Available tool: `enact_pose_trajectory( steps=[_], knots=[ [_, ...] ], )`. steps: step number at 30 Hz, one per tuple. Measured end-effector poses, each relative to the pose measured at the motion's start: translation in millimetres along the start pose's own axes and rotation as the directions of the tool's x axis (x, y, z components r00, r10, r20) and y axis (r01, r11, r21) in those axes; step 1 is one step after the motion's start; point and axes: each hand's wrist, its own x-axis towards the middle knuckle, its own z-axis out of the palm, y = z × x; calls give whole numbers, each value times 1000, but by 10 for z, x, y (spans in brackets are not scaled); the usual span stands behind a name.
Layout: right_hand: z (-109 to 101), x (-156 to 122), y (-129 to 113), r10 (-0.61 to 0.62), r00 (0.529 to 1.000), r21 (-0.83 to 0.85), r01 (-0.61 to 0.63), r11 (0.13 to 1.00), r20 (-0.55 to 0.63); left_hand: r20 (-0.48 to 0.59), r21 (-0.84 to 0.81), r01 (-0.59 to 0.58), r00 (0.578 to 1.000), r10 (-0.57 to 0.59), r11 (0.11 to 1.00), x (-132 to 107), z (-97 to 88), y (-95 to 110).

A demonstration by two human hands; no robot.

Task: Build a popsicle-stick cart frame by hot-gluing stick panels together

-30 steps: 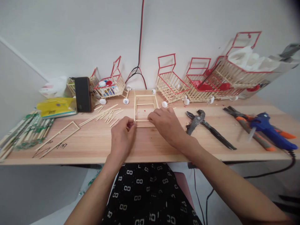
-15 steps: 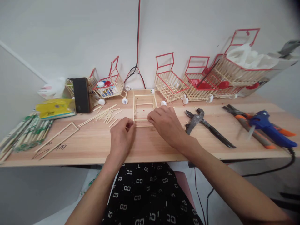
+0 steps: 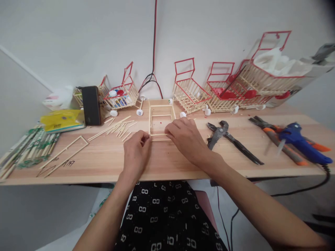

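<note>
A rectangular frame of thin wooden sticks (image 3: 160, 115) lies flat at the middle of the wooden table (image 3: 167, 160). My left hand (image 3: 136, 153) pinches the frame's near left corner with curled fingers. My right hand (image 3: 186, 136) is closed on the near right corner, fingers pressed down on the stick. A short stick (image 3: 159, 139) lies between the two hands along the near edge of the frame.
Loose sticks (image 3: 117, 127) and a long narrow stick frame (image 3: 65, 151) lie to the left. Pliers (image 3: 230, 139), cutters (image 3: 274, 137) and a blue glue gun (image 3: 305, 143) lie to the right. Stick carts with red rims (image 3: 191, 90) line the wall. Packed sticks (image 3: 28, 148) sit far left.
Both hands stay on the frame's near corners. The view has shifted slightly; the hands and frame have barely moved.
</note>
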Motion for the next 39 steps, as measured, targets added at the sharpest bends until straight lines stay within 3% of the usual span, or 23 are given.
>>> enact_pose_trajectory(
  steps=[13, 39],
  knots=[
    [-7, 52, 11, -53, 998, -83, 52, 995, -16, 4, -6, -14, 1000, 14, 1000, -5, -6, -17],
    [50, 34, 6, 13, 999, -56, -15, 998, -30, 4, -20, -8, 1000, 8, 1000, -12, 11, -34]
  ],
)
